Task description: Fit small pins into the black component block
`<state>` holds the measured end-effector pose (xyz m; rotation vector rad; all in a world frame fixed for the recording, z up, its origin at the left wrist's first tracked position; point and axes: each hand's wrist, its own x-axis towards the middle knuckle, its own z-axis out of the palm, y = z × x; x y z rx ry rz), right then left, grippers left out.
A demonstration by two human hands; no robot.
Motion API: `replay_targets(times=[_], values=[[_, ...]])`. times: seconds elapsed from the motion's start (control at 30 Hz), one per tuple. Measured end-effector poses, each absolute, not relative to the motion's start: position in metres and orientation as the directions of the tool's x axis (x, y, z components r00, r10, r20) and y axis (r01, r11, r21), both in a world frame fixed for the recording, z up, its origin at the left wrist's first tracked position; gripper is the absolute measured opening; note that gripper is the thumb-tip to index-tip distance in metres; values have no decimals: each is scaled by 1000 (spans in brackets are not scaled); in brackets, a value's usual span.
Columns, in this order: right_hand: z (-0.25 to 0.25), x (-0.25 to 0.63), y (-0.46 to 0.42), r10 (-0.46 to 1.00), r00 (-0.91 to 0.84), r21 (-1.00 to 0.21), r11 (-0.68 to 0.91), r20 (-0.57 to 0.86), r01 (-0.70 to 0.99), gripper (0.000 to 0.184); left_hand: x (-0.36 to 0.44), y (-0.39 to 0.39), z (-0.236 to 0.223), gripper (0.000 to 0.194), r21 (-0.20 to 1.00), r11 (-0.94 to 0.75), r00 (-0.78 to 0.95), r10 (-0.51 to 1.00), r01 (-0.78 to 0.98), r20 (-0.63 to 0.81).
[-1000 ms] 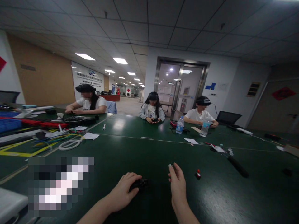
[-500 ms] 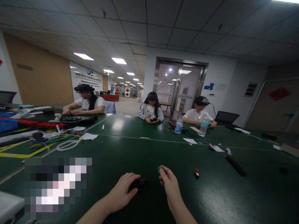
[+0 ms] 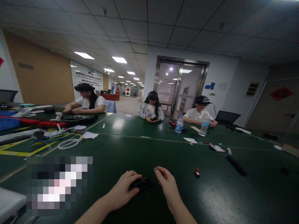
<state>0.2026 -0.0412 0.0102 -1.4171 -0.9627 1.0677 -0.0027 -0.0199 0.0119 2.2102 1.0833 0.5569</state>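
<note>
On the table in front of me, my left hand [image 3: 123,189] is closed around the side of a small glossy black object [image 3: 142,183], which rests on the green top; its exact kind is hard to make out. To the right of it, my right hand [image 3: 167,183] pinches a small grey piece [image 3: 155,169] between thumb and fingertips. The piece is held up off the table, apart from the black object. A small red and black item [image 3: 197,173] lies farther to the right, beyond my right hand's reach at this moment.
A black-handled tool [image 3: 235,165] lies at the right. Two water bottles [image 3: 179,125] stand near a co-worker across the table. Cables [image 3: 67,143], paper and blue bins [image 3: 8,123] crowd the left. Three people sit around the far side. A blurred patch covers the lower left.
My right hand has shifted slightly left and down with the grey piece, bringing it closer to the black object. My left hand keeps its hold on the black object.
</note>
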Motion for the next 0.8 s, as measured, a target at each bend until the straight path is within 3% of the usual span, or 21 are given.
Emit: replay_targets(times=[0.8], values=[[18, 198, -46, 971, 227, -997, -77, -69, 23, 35, -4, -15, 2, 43, 677, -464, 553, 827, 571, 101]])
